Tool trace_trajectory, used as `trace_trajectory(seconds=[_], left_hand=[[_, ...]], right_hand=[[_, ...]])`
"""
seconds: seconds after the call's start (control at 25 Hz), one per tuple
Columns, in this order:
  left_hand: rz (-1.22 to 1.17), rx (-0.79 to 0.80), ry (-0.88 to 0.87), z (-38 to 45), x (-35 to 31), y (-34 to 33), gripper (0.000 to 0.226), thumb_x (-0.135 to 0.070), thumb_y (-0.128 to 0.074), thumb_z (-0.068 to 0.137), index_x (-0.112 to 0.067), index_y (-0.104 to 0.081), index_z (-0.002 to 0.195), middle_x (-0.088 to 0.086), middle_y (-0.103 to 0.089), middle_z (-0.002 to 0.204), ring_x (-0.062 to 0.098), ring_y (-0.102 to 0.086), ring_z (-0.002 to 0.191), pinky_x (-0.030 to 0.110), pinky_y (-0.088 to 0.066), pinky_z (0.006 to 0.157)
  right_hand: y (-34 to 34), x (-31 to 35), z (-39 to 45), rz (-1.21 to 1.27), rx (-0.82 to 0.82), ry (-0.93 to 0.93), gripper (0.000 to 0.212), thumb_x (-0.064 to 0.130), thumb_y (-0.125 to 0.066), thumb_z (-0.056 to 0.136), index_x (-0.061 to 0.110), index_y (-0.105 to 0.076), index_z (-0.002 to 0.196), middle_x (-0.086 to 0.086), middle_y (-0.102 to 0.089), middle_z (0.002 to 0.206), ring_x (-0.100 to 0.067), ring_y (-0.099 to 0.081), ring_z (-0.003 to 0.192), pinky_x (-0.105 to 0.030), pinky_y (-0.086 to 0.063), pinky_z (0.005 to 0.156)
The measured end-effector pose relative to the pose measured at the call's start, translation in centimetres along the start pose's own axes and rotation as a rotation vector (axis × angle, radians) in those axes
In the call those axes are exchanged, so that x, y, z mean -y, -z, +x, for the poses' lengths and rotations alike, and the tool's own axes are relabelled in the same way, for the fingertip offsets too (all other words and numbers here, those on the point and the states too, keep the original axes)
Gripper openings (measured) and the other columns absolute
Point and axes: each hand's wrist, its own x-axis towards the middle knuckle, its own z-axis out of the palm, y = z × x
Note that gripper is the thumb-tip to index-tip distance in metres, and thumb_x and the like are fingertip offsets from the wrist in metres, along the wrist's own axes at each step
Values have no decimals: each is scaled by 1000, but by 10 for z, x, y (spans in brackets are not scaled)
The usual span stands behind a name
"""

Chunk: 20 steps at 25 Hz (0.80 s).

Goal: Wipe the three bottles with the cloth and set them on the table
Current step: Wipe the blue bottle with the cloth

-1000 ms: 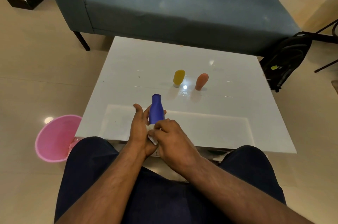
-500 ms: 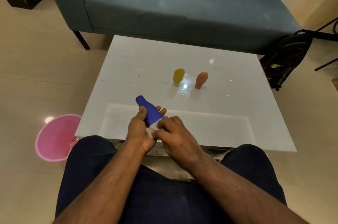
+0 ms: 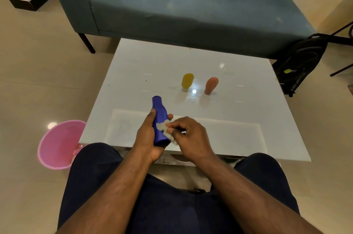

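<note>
Left hand [image 3: 148, 138], blue bottle [image 3: 160, 119] neck-away, near-upright.

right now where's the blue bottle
In the head view the blue bottle is held in the left hand over the table's near edge, while the right hand presses the cloth to it.
</note>
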Motion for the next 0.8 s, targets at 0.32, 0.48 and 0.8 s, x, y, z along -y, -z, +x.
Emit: trace_trajectory(seconds=[0.32,0.48,0.8], left_hand=[[67,-7,-39,-3,4,-3,41,-49,-59,96,-12,-63,113,5,-72,73,15,-67,63,32,-55,63],[76,-18,-31,1,5,-2,42,-46,-62,95,-10,-63,117,7,-72,75,19,-70,66,34,-58,59],[195,8,-54,-11,5,-8,41,-49,-61,94,-14,-61,115,4,-70,72,14,-64,59,30,-54,54]], right_hand=[[0,15,12,-60,-46,2,9,22,-62,91,21,-68,97,12,-60,95,0,-58,86,-10,-44,76],[-1,8,-8,-218,-8,67,15,20,-59,92,17,-70,103,6,-61,98,-3,-55,87,-7,-39,79],[7,19,49,-69,-115,-15,17,15,-59,92,20,-70,103,8,-67,102,-2,-59,90,-15,-46,81]])
